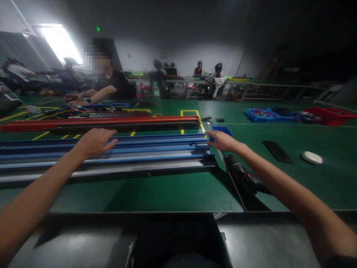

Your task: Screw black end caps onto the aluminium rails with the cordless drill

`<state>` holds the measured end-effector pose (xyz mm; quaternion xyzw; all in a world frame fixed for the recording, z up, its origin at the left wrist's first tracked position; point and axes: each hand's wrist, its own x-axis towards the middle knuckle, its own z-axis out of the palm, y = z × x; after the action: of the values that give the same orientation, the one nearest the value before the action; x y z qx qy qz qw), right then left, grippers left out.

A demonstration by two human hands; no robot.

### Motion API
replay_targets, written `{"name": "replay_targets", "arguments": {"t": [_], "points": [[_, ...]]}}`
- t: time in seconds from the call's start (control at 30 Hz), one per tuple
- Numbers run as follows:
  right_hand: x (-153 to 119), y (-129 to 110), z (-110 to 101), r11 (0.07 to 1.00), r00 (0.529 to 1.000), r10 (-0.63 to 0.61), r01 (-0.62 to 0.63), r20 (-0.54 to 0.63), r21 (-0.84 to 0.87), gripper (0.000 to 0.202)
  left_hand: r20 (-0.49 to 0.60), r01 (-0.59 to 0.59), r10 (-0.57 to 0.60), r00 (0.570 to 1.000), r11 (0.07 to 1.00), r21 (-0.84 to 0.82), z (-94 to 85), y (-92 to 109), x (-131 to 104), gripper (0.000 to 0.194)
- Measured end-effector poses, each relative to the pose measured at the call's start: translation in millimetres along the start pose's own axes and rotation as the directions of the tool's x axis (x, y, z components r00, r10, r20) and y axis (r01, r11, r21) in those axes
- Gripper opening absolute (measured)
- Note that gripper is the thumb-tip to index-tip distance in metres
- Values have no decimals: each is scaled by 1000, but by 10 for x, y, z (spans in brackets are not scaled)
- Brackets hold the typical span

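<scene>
Several long blue and grey metal profiles (pixel 156 153) lie side by side across the green table. Over their middle part is my left hand (pixel 96 142), palm down with thumb and fingers apart, holding nothing. My right hand (pixel 220 140) is at the profiles' right ends, fingers stretched out and nothing in its grasp; whether it touches them I cannot tell. Behind them lie red-orange and dark profiles (pixel 156 121). A small blue tray (pixel 222 130) sits just behind my right hand. Below my right forearm a black power drill (pixel 241 174) rests on the table.
On the right of the green table (pixel 178 193) lie a black phone-like slab (pixel 277 151) and a white rounded object (pixel 312 157). Farther back stand a blue bin (pixel 260 115) and a red bin (pixel 330 116). A person (pixel 111 83) works across the table among wires; others sit far behind.
</scene>
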<state>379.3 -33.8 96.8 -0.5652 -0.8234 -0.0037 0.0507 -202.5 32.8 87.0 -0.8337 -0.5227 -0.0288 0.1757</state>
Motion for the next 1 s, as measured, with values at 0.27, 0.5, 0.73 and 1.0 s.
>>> {"name": "replay_targets", "arguments": {"t": [0.27,0.5,0.73,1.0], "points": [[-933,-457,107,1000,984,-17,14,179,17,43,176,-198,210,962,976,-86,455,-189,-1050,53],[-1053,-481,221,990,984,-68,87,166,-114,39,49,-302,299,953,952,58,802,-473,-1489,47],[-945,-347,280,991,970,-93,111,226,-71,34,109,-285,271,956,948,140,858,-773,-1710,39],[-887,-375,374,998,972,-56,46,228,47,20,285,-197,188,940,980,5,802,-955,-1856,44]]}}
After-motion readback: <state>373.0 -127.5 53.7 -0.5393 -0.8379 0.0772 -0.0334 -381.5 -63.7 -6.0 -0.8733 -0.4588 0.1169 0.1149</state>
